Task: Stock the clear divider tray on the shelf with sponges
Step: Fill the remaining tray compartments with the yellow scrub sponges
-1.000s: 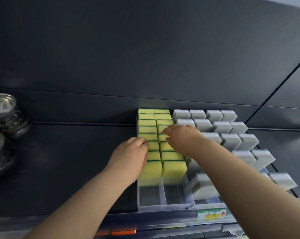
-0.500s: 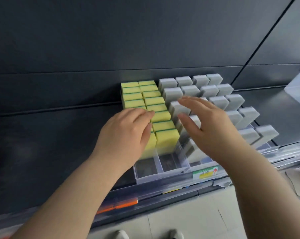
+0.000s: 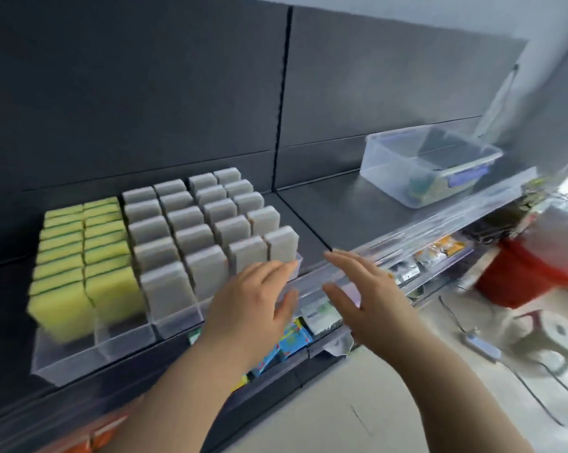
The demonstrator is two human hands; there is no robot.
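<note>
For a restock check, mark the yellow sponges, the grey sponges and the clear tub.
yellow sponges (image 3: 62,310): head view, front sponge's face.
grey sponges (image 3: 192,238): head view, a middle sponge's top.
clear tub (image 3: 390,168): head view, its near wall.

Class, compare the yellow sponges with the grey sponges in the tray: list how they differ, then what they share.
Colour: the yellow sponges have a dark green edge; the grey sponges have none. Lanes: yellow sponges occupy two left lanes, grey sponges four to their right. Both stand on edge in the clear divider tray.

left hand (image 3: 255,300) fingers relaxed | right hand (image 3: 362,299) fingers spread | sponges (image 3: 207,237) upright in tray (image 3: 80,358)
</note>
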